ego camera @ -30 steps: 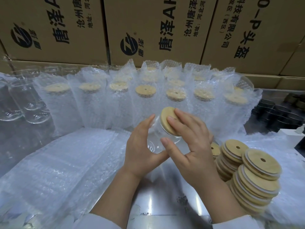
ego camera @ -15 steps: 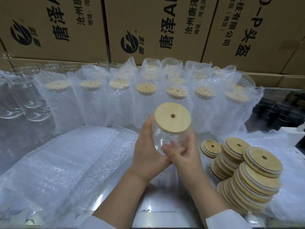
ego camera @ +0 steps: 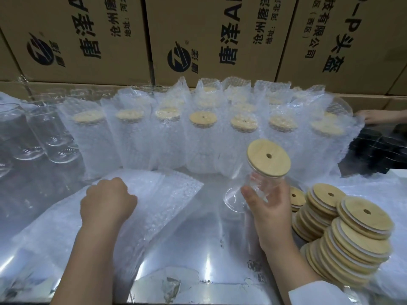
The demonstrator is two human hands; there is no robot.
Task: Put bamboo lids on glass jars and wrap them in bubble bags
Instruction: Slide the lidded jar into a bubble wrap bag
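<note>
A shiny metal table [ego camera: 198, 249] backs onto three printed cartons [ego camera: 209, 29]. Along its far edge stand wrapped jars [ego camera: 203, 133], seven in the front row with more behind, and bare glasses [ego camera: 50, 133] crowd the far-left corner. Lid stacks [ego camera: 352, 238] lean at the right edge. The right hand [ego camera: 271, 208] grips one tilted glass jar [ego camera: 259, 188], capped by a bamboo lid [ego camera: 267, 156], above the table. The left hand [ego camera: 105, 199] rests curled on the bubble bags [ego camera: 165, 194]; whether it pinches one I cannot tell.
</note>
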